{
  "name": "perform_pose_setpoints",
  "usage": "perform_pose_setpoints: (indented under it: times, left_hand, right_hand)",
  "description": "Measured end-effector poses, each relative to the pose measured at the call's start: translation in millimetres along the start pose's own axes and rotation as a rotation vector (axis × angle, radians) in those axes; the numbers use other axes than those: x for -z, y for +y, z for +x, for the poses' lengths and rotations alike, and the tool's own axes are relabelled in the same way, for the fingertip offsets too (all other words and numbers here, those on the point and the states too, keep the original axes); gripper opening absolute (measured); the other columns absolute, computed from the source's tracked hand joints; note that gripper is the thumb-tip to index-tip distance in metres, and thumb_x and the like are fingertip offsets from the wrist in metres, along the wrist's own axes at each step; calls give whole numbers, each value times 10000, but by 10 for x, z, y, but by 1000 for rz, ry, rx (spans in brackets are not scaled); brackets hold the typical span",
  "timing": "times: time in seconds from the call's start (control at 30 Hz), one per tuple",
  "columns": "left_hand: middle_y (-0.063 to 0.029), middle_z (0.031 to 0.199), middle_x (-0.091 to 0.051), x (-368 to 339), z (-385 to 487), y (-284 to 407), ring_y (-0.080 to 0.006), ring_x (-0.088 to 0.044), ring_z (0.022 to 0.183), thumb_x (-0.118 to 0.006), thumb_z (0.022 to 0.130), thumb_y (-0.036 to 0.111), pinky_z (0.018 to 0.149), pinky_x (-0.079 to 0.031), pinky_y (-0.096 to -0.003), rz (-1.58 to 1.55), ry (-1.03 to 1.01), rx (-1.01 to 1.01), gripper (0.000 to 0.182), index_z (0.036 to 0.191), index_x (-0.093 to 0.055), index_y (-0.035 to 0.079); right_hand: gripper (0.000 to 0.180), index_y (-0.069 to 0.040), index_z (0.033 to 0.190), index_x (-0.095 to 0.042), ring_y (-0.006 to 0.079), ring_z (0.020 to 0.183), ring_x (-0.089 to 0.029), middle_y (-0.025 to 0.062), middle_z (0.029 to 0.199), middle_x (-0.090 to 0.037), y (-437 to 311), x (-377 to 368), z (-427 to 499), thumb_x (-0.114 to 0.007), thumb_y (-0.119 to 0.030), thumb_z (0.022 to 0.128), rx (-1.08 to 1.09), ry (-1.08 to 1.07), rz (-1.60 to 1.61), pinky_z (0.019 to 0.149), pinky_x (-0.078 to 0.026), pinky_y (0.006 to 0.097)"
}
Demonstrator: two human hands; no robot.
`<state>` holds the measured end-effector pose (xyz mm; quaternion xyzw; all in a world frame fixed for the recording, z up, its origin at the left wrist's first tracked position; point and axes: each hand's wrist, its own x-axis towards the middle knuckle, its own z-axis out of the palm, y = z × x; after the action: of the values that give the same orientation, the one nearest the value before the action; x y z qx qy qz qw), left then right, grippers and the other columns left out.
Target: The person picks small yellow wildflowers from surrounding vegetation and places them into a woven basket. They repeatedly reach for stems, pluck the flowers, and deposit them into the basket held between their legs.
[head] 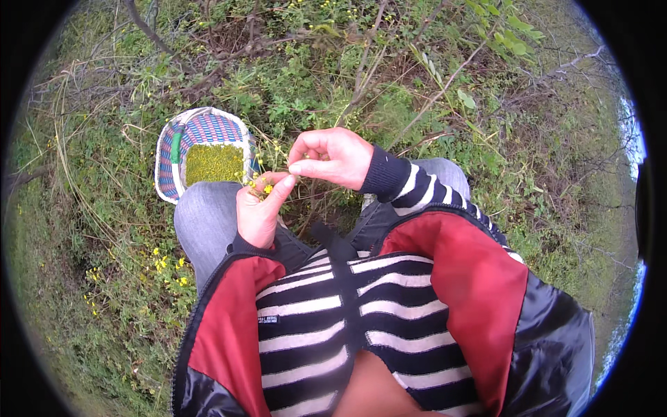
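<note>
My left hand (264, 206) pinches thin stems of a wild plant bearing small yellow flowers (268, 188) and green-yellow buds. Close beside it, my right hand (333, 159) has curled fingers, with thumb and forefinger closed on the same sprig; a few buds show under the curled fingers. The two thumbs almost meet. Beyond my left knee stands a woven basket (177, 180) in blue, pink and white, its handle partly wrapped in green. Many small yellow-green buds (213, 164) lie inside the basket.
My bent knees in grey jeans (206, 221) flank the hands. Bare branches (365, 68) and green undergrowth rise in front. Long dry grass stalks (65, 140) arch at the left, above more yellow flowers (161, 263). A thorny-looking branch (560, 68) reaches in at the upper right.
</note>
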<state>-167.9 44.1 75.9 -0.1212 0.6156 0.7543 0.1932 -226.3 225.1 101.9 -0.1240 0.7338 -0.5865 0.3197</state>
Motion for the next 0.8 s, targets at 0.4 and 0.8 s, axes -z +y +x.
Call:
perform_pose_setpoints:
  times: [0.4, 0.8]
  left_hand:
    - [-17, 821, -632, -47, 4, 15, -63, -538, 720, -657, 788, 105, 669, -412, -185, 73, 1, 8, 195, 939, -652, -17]
    - [-9, 772, -626, -113, 22, 87, -51, -526, 686, -667, 781, 111, 632, -407, -183, 117, 85, 37, 193, 920, -655, -22]
  right_hand:
    - [273, -34, 882, -599, 117, 589, -564, 53, 667, -589, 64, -7, 3, -635, -285, 782, 4, -9, 15, 536, -449, 256]
    - [92, 4, 858, -571, 94, 600, -571, 41, 718, -581, 56, 184, 23, -605, -48, 790, -129, -83, 505, 534, -539, 244]
